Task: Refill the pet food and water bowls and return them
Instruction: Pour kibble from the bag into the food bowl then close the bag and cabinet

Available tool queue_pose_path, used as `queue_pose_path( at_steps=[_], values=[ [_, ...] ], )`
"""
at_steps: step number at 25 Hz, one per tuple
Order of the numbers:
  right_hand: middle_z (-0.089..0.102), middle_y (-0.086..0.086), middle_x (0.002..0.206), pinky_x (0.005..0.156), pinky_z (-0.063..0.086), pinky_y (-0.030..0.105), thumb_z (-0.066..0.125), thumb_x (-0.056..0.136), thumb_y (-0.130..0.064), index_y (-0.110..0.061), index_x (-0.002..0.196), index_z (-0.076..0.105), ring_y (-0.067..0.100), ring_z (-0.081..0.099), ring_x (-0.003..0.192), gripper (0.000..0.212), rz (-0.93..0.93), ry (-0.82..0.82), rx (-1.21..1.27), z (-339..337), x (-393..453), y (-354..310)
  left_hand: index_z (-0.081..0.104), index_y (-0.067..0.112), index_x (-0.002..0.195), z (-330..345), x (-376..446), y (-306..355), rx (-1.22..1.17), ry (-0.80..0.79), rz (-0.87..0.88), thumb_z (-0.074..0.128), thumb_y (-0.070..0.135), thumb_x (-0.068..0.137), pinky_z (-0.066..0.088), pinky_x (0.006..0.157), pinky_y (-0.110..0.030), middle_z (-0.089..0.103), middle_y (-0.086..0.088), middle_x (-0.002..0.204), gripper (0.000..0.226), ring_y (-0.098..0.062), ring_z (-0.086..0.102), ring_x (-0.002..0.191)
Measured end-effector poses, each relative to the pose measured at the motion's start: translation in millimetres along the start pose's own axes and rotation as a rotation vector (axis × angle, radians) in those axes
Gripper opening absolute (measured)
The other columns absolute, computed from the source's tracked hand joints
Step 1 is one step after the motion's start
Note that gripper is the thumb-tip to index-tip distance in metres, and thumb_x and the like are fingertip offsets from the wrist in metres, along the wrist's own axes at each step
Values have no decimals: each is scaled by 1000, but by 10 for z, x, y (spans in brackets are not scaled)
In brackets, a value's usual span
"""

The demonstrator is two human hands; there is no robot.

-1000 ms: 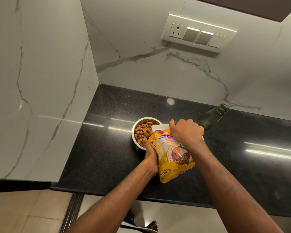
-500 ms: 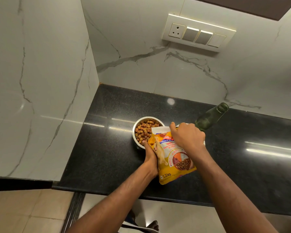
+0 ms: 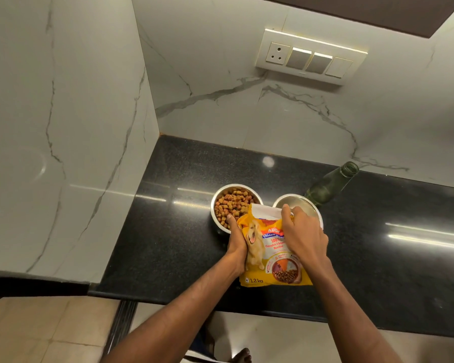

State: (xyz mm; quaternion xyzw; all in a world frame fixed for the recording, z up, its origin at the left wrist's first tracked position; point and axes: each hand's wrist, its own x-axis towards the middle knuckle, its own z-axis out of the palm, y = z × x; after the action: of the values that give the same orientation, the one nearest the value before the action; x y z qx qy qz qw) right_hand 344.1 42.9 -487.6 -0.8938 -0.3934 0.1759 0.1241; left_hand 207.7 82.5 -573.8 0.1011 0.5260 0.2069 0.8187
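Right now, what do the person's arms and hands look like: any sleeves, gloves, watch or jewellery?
Both forearms come up from the bottom edge bare: no sleeves reach into view. The left hand and right hand are ungloved. No watch, bracelet or band shows on either wrist, and no ring can be seen on the fingers that show. Nothing is marked or taped on them.

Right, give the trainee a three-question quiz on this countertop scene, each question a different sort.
1. True or false: the left bowl holds kibble.
2. Which hand grips the top of the yellow food bag? A) left hand B) right hand
3. Fill in: the green bottle stands behind the ____ bowl, on the black countertop.

Key: 1. True. 2. B; the left hand holds the bag's side. 3. Right; its contents are hidden by the hand.
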Motion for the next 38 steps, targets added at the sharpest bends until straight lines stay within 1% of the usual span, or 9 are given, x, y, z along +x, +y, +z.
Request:
queue_pose_path(
  at_steps=[4,10,14,20,25,30,32,34,38],
  values=[
    [68,-3,85,77,45,42,27,109,-62,-27,101,58,16,66,81,48,-48,43,118,71,-143,142,75,36,129,-161,434,-256,100,71,134,36,115,48,58,106,-56,82,-6,116,120,-32,78,111],
    [66,-8,78,61,50,30,24,104,-64,-24,103,60,9,67,69,54,-153,159,393,256,-352,504,65,45,97,32,-223,-240,296,204,365,22,78,101,56,102,-41,76,4,103,54,-20,73,106],
    [71,-4,92,61,58,35,27,108,-57,-18,120,62,10,71,79,53,-245,223,519,426,-392,728,70,36,100,85,-355,-389,322,226,500,24,62,110,62,86,-33,79,4,95,53,-13,77,92],
    [69,-2,122,81,63,43,32,109,-57,-25,140,53,13,69,104,50,-397,117,490,499,-379,1083,63,23,141,26,-341,-608,481,214,554,26,62,109,65,92,-40,78,-4,118,63,-17,77,105],
    [63,4,134,84,60,34,46,103,-60,-21,145,50,17,67,110,58,-396,29,537,316,-408,1300,64,24,129,-14,-626,-493,847,270,636,38,50,112,61,90,-36,72,-4,123,41,-20,71,111],
    [56,8,133,88,43,24,76,94,-17,-14,135,62,17,56,111,44,-386,56,484,-131,-261,1211,62,16,136,36,-990,-148,1002,430,603,60,56,102,60,64,-29,71,-11,124,52,-26,73,102],
    [64,6,128,88,49,19,77,88,-2,-16,125,70,15,59,112,41,-496,65,431,-339,-209,1058,69,17,129,136,-1075,-46,1210,508,710,74,46,95,64,75,-34,73,-9,123,45,-24,74,105],
    [69,3,122,95,59,34,79,82,7,-18,119,74,16,63,111,44,-766,48,304,-546,-163,989,72,19,127,302,-1183,73,1479,532,915,82,38,90,65,90,-41,75,-10,123,43,-24,75,108],
    [64,1,131,90,63,35,86,85,-2,-17,132,68,16,67,108,52,-1101,-28,227,-866,-95,1183,58,24,142,624,-1485,286,2009,338,1156,81,38,91,66,85,-42,77,-8,116,57,-24,78,98]
  ],
)
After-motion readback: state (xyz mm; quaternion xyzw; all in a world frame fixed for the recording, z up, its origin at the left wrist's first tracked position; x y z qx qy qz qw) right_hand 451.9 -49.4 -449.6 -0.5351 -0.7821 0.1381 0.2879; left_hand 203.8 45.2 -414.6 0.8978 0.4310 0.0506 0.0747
